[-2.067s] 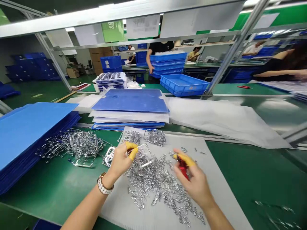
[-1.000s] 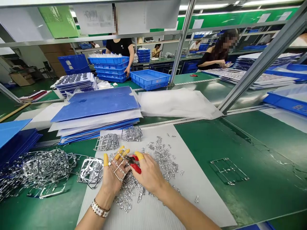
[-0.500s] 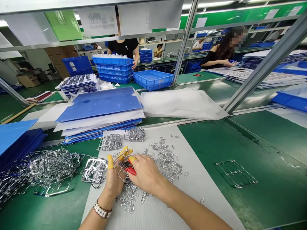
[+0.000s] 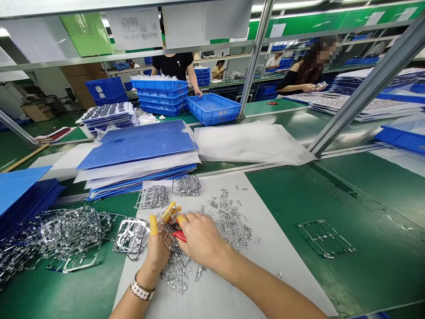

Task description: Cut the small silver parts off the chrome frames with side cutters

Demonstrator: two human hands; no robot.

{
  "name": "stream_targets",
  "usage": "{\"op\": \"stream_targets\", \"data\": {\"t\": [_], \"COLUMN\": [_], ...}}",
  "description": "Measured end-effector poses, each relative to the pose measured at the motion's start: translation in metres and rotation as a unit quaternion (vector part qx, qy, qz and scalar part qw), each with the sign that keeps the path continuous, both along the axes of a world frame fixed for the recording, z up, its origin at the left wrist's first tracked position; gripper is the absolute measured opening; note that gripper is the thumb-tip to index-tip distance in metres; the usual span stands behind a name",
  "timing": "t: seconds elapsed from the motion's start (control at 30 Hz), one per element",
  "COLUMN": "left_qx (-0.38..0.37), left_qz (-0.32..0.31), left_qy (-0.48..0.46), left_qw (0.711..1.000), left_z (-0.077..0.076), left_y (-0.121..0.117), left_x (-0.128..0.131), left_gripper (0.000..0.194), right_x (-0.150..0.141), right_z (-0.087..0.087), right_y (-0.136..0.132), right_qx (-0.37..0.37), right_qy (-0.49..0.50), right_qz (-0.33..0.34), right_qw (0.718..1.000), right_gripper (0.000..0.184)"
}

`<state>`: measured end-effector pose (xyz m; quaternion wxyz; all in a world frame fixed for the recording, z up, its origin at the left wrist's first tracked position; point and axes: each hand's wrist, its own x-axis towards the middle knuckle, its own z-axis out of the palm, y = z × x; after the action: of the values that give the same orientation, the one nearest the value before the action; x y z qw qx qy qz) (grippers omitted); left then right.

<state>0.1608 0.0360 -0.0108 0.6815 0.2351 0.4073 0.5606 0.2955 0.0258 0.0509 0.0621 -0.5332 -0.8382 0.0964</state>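
A long green counter (image 4: 372,266) fills the view, with a person in a black shirt (image 4: 174,64) beyond it, beside a stack of blue crates (image 4: 162,95) and a blue tray (image 4: 212,108). A 2nd person (image 4: 299,79) works further right. On the counter lie a pile of blue plastic sheets (image 4: 136,141), a tangled heap of shiny metal frames (image 4: 71,232) and a grey plastic mat (image 4: 212,297) scattered with small silver parts (image 4: 229,221). The left grip (image 4: 156,252) is clamped on 1 metal frame (image 4: 168,226), held over the mat among those parts, and a yellow finger cap (image 4: 153,224) shows on 1 finger. The right grip (image 4: 202,239) is closed around red-handled cutters (image 4: 179,235), mostly hidden by the hand, just beside the frame. A bracelet watch (image 4: 142,288) circles the left wrist.
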Motion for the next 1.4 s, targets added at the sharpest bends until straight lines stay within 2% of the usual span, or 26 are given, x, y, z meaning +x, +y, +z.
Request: {"op": "stream_targets", "data": {"t": [0.2,0.4,0.53,0.87,1.1,1.27,1.4], "left_qx": [-0.01,-0.006,-0.016,-0.019,-0.019,-0.023,-0.03], "left_qz": [0.004,-0.045,-0.069,-0.048,-0.013,-0.042,-0.056], "left_qy": [0.007,-0.094,-0.136,-0.095,-0.048,-0.109,-0.148], "left_qw": [1.0,0.995,0.988,0.994,0.999,0.993,0.987], "left_z": [-0.002,-0.003,-0.001,-0.005,-0.004,0.003,0.007], "left_y": [0.0,0.002,0.003,0.003,0.001,0.002,0.005], "left_x": [-0.002,-0.006,-0.006,-0.005,-0.003,-0.005,-0.009], "left_gripper": [0.069,0.069,0.068,0.07,0.065,0.069,0.075], "right_x": [0.001,0.017,0.019,0.016,0.014,0.023,0.027], "right_z": [0.004,0.011,0.009,0.001,0.005,0.008,0.001], "right_y": [0.0,0.003,0.009,0.013,0.016,0.008,0.0], "right_qx": [0.007,0.017,0.009,0.021,0.002,0.029,0.013], "right_qy": [-0.004,-0.022,-0.029,-0.025,-0.044,-0.039,-0.043], "right_qz": [0.016,-0.025,-0.042,-0.036,-0.029,-0.025,-0.032], "right_qw": [1.0,0.999,0.999,0.999,0.999,0.999,0.998], "right_gripper": [0.025,0.027,0.026,0.025,0.025,0.029,0.027]}}
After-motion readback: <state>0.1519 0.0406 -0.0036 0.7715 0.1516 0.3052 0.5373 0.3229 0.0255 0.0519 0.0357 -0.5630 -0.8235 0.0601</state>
